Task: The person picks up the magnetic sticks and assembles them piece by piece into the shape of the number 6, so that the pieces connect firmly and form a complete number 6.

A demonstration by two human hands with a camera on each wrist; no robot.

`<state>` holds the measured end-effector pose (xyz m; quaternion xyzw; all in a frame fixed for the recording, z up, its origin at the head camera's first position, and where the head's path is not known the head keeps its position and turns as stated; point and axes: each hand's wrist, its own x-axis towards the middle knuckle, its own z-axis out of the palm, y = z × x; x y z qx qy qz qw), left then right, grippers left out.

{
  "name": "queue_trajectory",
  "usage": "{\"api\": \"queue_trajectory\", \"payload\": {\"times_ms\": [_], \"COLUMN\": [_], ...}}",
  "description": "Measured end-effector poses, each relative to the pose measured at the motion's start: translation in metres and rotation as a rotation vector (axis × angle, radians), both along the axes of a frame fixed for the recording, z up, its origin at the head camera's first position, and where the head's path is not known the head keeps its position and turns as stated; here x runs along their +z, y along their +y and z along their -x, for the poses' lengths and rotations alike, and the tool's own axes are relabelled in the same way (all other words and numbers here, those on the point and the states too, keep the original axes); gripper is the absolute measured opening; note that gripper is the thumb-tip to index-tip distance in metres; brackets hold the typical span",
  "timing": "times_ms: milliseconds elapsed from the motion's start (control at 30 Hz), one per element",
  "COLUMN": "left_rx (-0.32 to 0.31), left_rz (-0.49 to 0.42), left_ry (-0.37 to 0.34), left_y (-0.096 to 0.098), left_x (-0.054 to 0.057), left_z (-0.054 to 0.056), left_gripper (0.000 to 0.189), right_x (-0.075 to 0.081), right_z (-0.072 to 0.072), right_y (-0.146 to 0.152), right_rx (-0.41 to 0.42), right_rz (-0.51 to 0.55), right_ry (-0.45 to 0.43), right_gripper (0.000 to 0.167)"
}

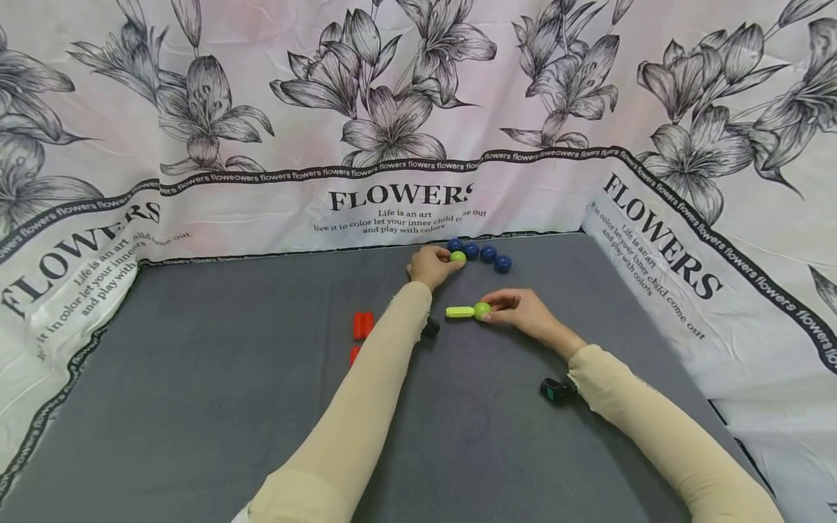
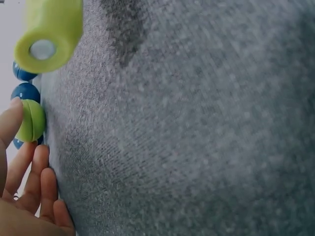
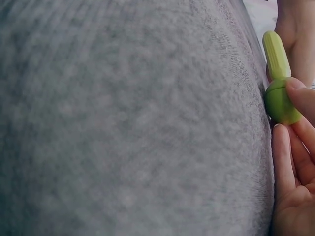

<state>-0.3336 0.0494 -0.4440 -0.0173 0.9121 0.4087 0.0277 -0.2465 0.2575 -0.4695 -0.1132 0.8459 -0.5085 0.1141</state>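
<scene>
Pinched a green ball (image 1: 458, 257) between thumb and fingertips of the left hand (image 1: 429, 267), near the far edge of the surface (image 1: 229, 399). Held it just in front of the row of blue balls (image 1: 487, 253), four in all; could not tell whether touching. Pinched a second ball (image 1: 482, 311) in the right hand (image 1: 523, 314), nearer and further right, with the thumb on the near side and a finger on the far side. Had a green rod (image 1: 460, 312) meeting that ball end to end and pointing left, towards the left wrist. Showed a thin seam around each green ball, a lighter yellow-green on the rod, ridges along its length and a pale disc (image 2: 43, 49) in its free end. Had red rods (image 1: 359, 326) lying beside the left sleeve (image 1: 353, 407), partly hidden by it.
</scene>
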Motion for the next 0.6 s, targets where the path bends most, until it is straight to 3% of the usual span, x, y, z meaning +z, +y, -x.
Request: {"api": "queue_trajectory", "payload": {"times_ms": [467,600], "left_rx": [-0.008,-0.037], "left_rz": [0.044,0.050], "left_ry": [-0.010,0.001], "left_y": [0.0010,-0.0009], "left_x": [-0.0022,-0.0005], "left_z": [0.0038,0.0033], "left_gripper": [0.039,0.039], "right_x": [0.0010,0.0007], "right_z": [0.0004,-0.0002], "right_y": [-0.0036,-0.0023], "right_rx": [-0.005,-0.008], "right_rz": [0.002,0.001], "right_ry": [-0.019,-0.012], "right_gripper": [0.041,0.040]}}
